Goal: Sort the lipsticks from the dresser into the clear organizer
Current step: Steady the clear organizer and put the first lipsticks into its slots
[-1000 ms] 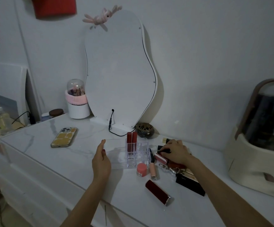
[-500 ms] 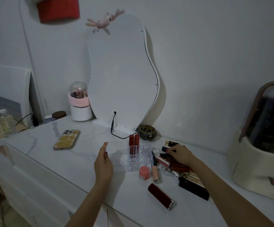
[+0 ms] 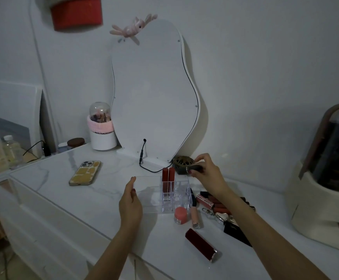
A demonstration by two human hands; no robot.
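- White marble-look table (image 3: 95, 197) against a pale wall, dim light, wavy-edged mirror (image 3: 154, 93) leaning at the back with a black cable (image 3: 142, 158) plugged at its foot.
- Left hand (image 3: 130, 205) flat-fingered and loosely open, palm side pressed against the left wall of the clear organizer (image 3: 156, 193) — bracing it, nothing pinched.
- Right hand (image 3: 207, 174) raised just past the organizer's far right corner, fingers curled and pinching a dark lipstick (image 3: 194, 169) held roughly level above the table.
- Two red lipsticks (image 3: 168, 180) already upright, side by side, in the organizer's back cells; other cells look bare, left part of the box open.
- Loose lipsticks on the table right of the organizer: pink stubby tube (image 3: 180, 215) and slim peach gloss (image 3: 194, 216) touching its front right corner, a heap of reddish-brown tubes (image 3: 217, 204) partly hidden under the right forearm, a dark red case (image 3: 202, 247) alone near the front edge.
- Black box (image 3: 235, 231) and a metal clip beside that heap.
- Dark round dish (image 3: 181, 165) behind the right hand, at the mirror's foot.
- Phone (image 3: 85, 173) face down — well left of the organizer.
- Domed brush holder (image 3: 101, 128) with pink band at back left; cream domed storage case (image 3: 326, 178) at far right.
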